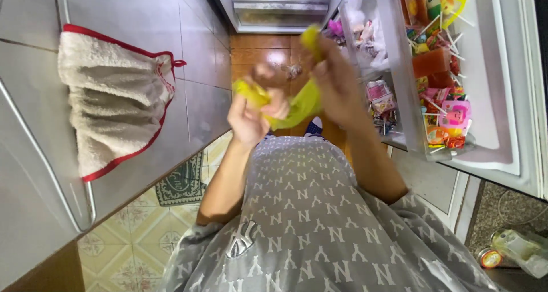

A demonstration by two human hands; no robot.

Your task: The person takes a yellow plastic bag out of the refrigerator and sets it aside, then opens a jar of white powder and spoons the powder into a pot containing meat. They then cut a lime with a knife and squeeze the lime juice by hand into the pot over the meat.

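Our left hand [251, 118] is clenched on one end of a yellow-green bag [297, 106], fingers curled over a bunched yellow knot of it. Our right hand [334, 78] grips the other end, pinching a yellow tuft that sticks up above the knuckles. The bag hangs stretched between the two grips, its loose green middle sagging just below them. Both hands are blurred, so we cannot tell how each finger lies.

Both forearms rise from our chest, elbows bent and tucked close, the hands near together at the middle of the view, held in the air and touching nothing but the bag. Below them is our grey patterned shirt [308, 223].

The room for moving is narrow. To the left, a grey tiled wall [142, 18] runs close beside the left forearm, with a white towel [111, 92] edged in red hanging on it, well apart from the hand. To the right, an open fridge door [508, 98] stands near the right forearm; its white edge runs almost alongside the arm. Between them is a strip of brown floor [260, 47] leading to a glass shelf unit [279, 9] at the far end.

The door shelf [399, 69] is a clear bin crowded with small bright packets, sweets on white sticks and an orange block. A lower compartment holds more pink packets. At the lower right, a clear bottle [522, 249] lies on its side.
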